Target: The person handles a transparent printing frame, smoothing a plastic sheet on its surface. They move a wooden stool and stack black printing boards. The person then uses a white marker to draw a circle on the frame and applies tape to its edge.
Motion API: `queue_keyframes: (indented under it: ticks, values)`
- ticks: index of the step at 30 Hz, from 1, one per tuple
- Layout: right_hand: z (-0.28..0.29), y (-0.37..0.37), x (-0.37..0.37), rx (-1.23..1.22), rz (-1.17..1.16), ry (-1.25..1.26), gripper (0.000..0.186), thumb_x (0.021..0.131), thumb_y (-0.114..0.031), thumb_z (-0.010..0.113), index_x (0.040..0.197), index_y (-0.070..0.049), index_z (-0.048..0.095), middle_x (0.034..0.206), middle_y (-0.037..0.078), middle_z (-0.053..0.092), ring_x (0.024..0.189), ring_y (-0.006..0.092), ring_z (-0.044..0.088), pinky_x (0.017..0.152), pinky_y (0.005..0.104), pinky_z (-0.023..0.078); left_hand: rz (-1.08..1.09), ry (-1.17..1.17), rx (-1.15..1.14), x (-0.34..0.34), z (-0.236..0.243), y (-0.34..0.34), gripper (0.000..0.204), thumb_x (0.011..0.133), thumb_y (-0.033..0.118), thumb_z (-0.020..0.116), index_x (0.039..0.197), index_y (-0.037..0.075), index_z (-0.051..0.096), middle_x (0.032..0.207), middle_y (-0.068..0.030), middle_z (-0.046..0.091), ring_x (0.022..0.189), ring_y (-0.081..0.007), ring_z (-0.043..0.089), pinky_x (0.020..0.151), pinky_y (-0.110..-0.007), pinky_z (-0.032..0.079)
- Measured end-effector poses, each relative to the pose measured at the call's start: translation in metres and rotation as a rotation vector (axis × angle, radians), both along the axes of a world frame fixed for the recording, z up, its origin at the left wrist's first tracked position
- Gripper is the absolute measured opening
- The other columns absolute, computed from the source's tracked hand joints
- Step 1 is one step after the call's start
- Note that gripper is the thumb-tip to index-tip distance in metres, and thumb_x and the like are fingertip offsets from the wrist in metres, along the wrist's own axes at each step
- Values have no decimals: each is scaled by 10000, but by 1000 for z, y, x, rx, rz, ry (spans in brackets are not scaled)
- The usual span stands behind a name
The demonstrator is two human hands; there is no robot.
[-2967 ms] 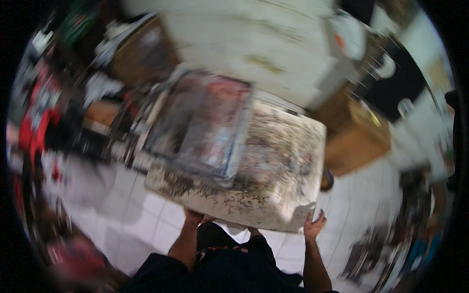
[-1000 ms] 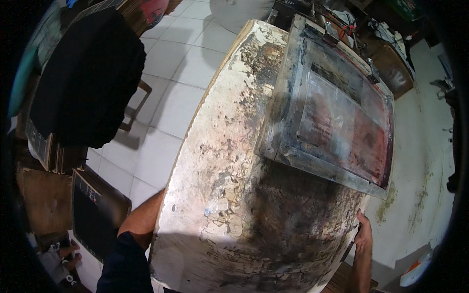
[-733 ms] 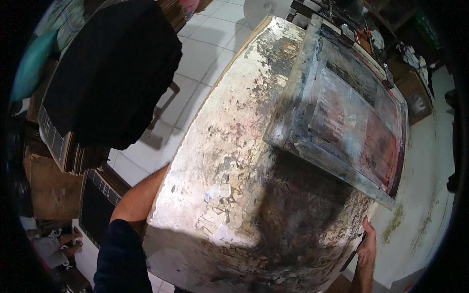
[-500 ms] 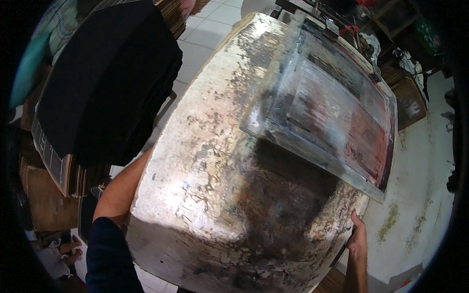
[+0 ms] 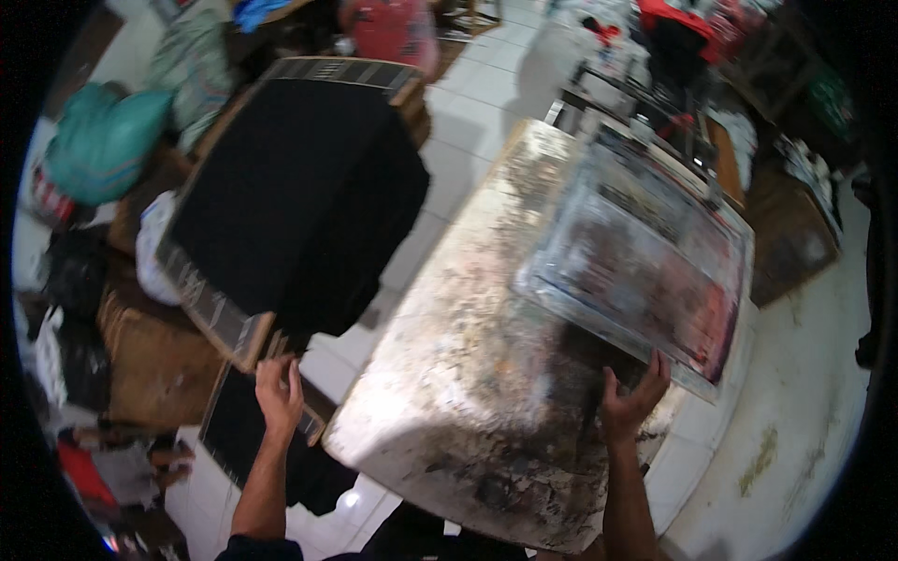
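My left hand (image 5: 278, 397) is raised beside the near corner of a stack of boards (image 5: 245, 344) topped with black cloth (image 5: 290, 196). Its thumb and fingers stand apart with nothing visible between them; whether they touch the boards I cannot tell. At the near edge of a screen-printing frame (image 5: 645, 252), smeared grey and red, is my right hand (image 5: 636, 402). Its thumb and fingers are spread over the stained worktable (image 5: 449, 374), and it holds nothing. The frame lies tilted on the table's right part. Motion blurs the picture somewhat.
Below the stack lies another black cloth-covered board (image 5: 281, 458). A person in red and grey (image 5: 122, 463) is at the lower left. Teal sack (image 5: 108, 145) and cardboard box (image 5: 154, 360) stand at left; tiled floor (image 5: 477, 84) runs between stack and table. A wall (image 5: 795, 402) bounds the right.
My left hand has come up from beside the table's left edge toward the stack. My right hand has left the table's right edge and moved inward. The view has shifted, showing more floor and stack.
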State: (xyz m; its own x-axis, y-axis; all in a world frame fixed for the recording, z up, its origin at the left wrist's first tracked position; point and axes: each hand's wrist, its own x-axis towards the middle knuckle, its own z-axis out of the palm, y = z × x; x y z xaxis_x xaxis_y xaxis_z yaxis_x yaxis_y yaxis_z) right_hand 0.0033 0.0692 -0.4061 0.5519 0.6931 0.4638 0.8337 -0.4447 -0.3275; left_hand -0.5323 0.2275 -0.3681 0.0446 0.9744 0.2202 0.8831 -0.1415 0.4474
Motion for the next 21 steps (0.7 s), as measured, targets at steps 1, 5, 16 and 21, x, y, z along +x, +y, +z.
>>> queue_keyframes:
  ticks: [1,5,16,21]
  values:
    - [4,24,-3,-19,45,-34,732,810,-239,814,1413,14,486,1398,206,471,1325,405,436,1139,512,329,83,90,124,-17,4,-3,255,910,87,685,1158,31,676,1139,-182,672,1081,-345,627,969,-450,467]
    - [11,71,2,-177,135,68,611,721,-125,774,1297,-34,592,1257,179,571,1207,396,510,1070,531,373,153,457,129,-86,13,4,523,874,203,741,1363,83,600,1385,-203,571,1308,-393,504,1087,-499,396]
    - [165,81,87,-16,393,-294,427,763,-195,752,1134,-1,664,994,189,657,960,406,610,918,491,434,-23,304,-188,-145,24,28,524,841,523,737,1300,273,699,1587,-170,367,1463,-372,333,1188,-502,281]
    - [290,122,131,58,416,-432,392,898,-262,717,1171,16,670,1114,197,688,1033,400,630,932,474,459,-284,332,-158,-156,56,51,627,771,532,781,1334,280,671,1594,-192,321,1468,-374,316,1196,-526,273]
